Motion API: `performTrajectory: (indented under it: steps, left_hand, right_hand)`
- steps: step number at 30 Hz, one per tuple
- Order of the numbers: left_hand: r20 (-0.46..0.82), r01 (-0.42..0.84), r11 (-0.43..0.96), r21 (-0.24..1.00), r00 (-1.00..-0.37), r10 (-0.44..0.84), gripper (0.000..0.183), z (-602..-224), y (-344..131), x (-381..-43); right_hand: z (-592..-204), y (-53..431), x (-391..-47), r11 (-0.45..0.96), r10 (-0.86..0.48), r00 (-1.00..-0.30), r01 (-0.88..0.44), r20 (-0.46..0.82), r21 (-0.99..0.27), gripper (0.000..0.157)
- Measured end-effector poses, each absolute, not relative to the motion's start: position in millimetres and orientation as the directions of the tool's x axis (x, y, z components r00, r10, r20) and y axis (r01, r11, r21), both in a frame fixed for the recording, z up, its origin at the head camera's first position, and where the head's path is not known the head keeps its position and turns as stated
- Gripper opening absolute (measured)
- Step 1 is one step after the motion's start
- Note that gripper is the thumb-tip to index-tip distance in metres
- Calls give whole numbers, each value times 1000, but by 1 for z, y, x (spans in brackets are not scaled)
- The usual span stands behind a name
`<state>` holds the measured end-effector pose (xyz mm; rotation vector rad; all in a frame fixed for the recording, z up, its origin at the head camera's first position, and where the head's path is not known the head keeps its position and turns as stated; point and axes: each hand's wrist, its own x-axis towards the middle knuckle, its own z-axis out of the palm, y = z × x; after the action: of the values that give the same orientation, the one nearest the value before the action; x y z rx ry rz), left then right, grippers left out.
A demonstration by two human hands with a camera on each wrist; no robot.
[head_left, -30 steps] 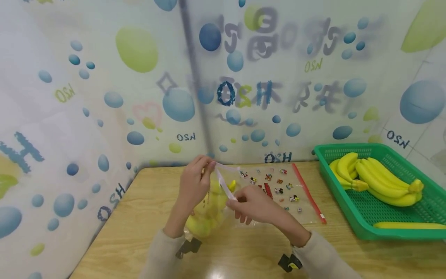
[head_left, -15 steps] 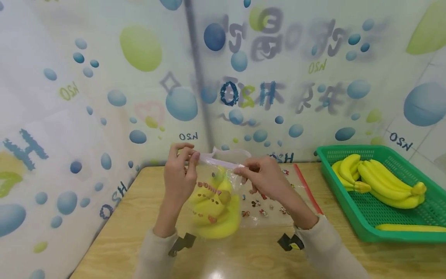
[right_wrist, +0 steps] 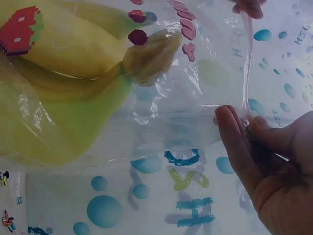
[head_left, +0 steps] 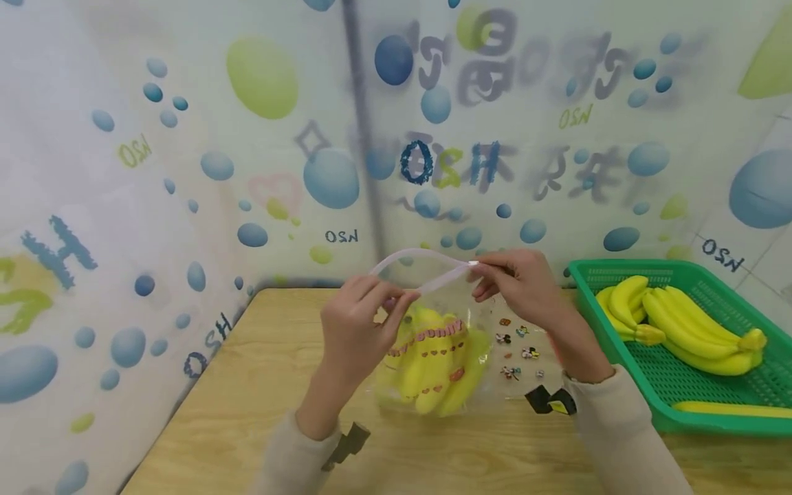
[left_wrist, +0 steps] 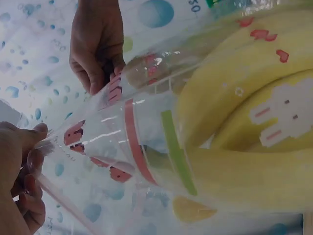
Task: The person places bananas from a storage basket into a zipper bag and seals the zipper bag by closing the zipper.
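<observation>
A clear zip bag [head_left: 433,357] with pink lettering and small printed figures holds a bunch of yellow bananas [left_wrist: 274,171]. Its pale pink zip edge [head_left: 421,254] bows apart in a loop at the top. My left hand [head_left: 365,320] pinches the near side of this edge between thumb and fingers. At the right end of the zip, my right hand [head_left: 522,282] pinches the corner, thumb against fingers in the right wrist view. The bananas lie well below both hands, and a brown stem end [right_wrist: 151,58] shows through the plastic.
A second clear bag with cartoon prints [head_left: 520,350] lies flat on the wooden table [head_left: 216,412], partly behind the right arm. To the right stands a green basket [head_left: 619,392] with more bananas [head_left: 699,330] inside. A bubble-patterned sheet [head_left: 266,172] rises behind the table.
The filled bag has shifted right and turned, its zip edge now slanting up to the right. My right hand has moved up and right, my left hand right and slightly down. Both kept their pinch.
</observation>
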<state>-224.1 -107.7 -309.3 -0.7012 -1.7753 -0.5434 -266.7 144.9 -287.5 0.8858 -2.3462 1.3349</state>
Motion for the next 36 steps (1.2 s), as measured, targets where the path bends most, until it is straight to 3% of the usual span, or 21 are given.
performTrajectory:
  steps: [5, 14, 21, 27, 36]
  left_hand:
    - [942, 696, 718, -22, -225, 247, 21, -312, -89, -214]
    - [893, 528, 848, 33, -396, 212, 36, -300, -56, -206]
    - [815, 531, 835, -142, -416, 403, 27, -290, -11, -209]
    - [749, 450, 868, -209, -497, 438, 19, -285, 15, -225]
    - [819, 508, 852, -129, -429, 380, 23, -287, 18, -241]
  right_hand:
    - [-296, 163, -266, 353, -341, -772, -634, 537, -688, 19]
    - [-313, 179, -273, 114, -202, -693, -718, 692, -687, 6]
    - [-309, 180, -268, 234, -180, -687, -725, 704, -648, 8]
    - [-293, 175, -249, 302, -175, -656, -746, 735, -594, 10]
    - [-287, 173, -241, 284, -209, -638, -765, 741, -578, 9]
